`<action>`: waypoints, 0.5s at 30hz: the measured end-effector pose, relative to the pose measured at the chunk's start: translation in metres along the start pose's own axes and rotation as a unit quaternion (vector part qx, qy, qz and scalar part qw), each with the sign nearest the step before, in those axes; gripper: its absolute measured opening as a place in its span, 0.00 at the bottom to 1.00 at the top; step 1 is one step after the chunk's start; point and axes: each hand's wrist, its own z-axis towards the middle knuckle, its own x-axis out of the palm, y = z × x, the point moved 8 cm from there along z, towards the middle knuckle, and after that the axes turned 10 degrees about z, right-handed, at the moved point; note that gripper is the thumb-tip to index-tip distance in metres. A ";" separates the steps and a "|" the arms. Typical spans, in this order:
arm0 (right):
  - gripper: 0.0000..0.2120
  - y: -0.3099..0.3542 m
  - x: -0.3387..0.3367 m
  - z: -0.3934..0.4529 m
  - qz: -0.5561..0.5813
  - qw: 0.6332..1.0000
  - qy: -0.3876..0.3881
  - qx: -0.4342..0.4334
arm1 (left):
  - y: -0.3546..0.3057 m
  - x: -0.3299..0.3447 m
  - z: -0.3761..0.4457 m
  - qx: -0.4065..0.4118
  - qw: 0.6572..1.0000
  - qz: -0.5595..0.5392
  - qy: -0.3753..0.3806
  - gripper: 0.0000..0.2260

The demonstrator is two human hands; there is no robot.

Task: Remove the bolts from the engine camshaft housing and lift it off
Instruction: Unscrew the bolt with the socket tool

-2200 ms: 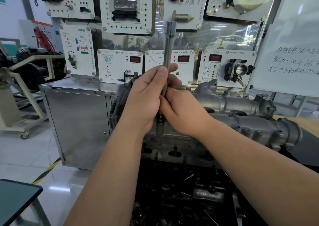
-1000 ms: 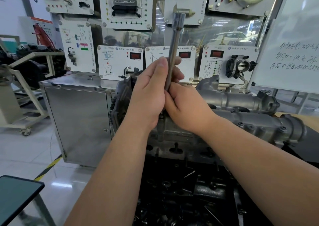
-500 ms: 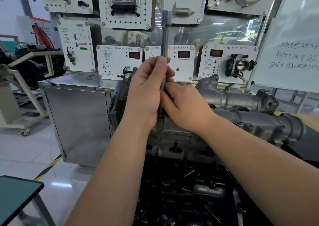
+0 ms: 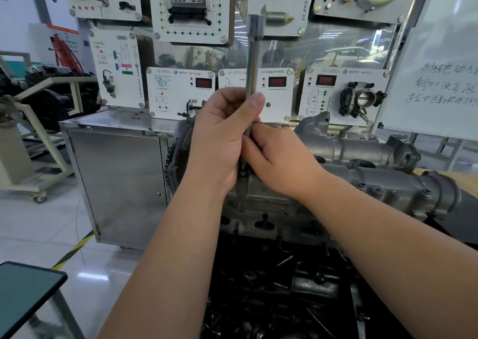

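- Centrally, the left hand (image 4: 219, 142) wraps around the middle of a long metal socket wrench (image 4: 254, 56), thumb tip pressed on the shaft
- The wrench stands nearly upright, its wider top end rising in front of the white training panels (image 4: 181, 90), its lower end dropping between the two hands toward a bolt (image 4: 242, 174) on the housing; whether the tip is seated on the bolt cannot be told
- The right hand (image 4: 279, 162) sits just beside and below the left, fingers curled against the lower shaft, touching the left hand
- The camshaft housing (image 4: 375, 183), grey cast metal, lies on top of the engine (image 4: 271, 222) right under both hands and runs off to the right, with several bolt heads showing along its near edge
- A toothed wheel (image 4: 172, 162) shows at the housing's left end
- Behind the engine stands a steel cabinet (image 4: 116, 178)
- A whiteboard (image 4: 439, 80) with handwriting leans at the right
- A dark tray (image 4: 258, 300) of loose parts lies below the engine
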 end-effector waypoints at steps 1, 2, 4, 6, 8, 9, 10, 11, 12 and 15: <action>0.17 0.000 0.001 0.000 -0.001 1.000 0.000 0.004 | 0.001 0.001 0.000 -0.004 1.000 0.014 0.016 0.05; 0.16 0.000 0.001 0.000 -0.003 1.000 0.002 0.007 | 0.002 0.003 0.000 -0.010 0.999 0.031 0.037 0.10; 0.14 0.000 0.002 0.000 -0.005 1.000 0.008 0.005 | 0.002 0.007 -0.002 -0.013 0.995 0.065 0.073 0.15; 0.14 0.000 0.003 0.000 -0.009 1.000 0.014 0.001 | 0.001 0.008 -0.002 -0.011 0.995 0.067 0.078 0.15; 0.15 -0.002 0.003 0.000 -0.006 1.000 0.020 0.007 | -0.002 0.006 -0.002 -0.004 0.997 0.054 0.060 0.13; 0.15 -0.003 0.003 0.000 -0.001 1.000 0.020 0.007 | -0.002 0.005 -0.002 0.004 0.998 0.052 0.046 0.10; 0.15 -0.003 0.002 0.000 0.003 1.000 0.020 0.004 | -0.002 0.004 -0.001 0.012 0.998 0.048 0.033 0.07; 0.14 -0.003 0.001 -0.001 0.007 1.000 0.020 0.002 | -0.003 0.003 -0.001 0.018 0.999 0.042 0.021 0.04; 0.12 -0.003 0.001 -0.001 0.010 1.000 0.020 0.002 | -0.004 0.003 -0.001 0.025 0.999 0.033 0.011 0.03; 0.12 -0.004 0.001 -0.002 0.010 1.000 0.015 0.011 | -0.002 0.001 -0.001 0.026 0.999 0.028 0.001 0.05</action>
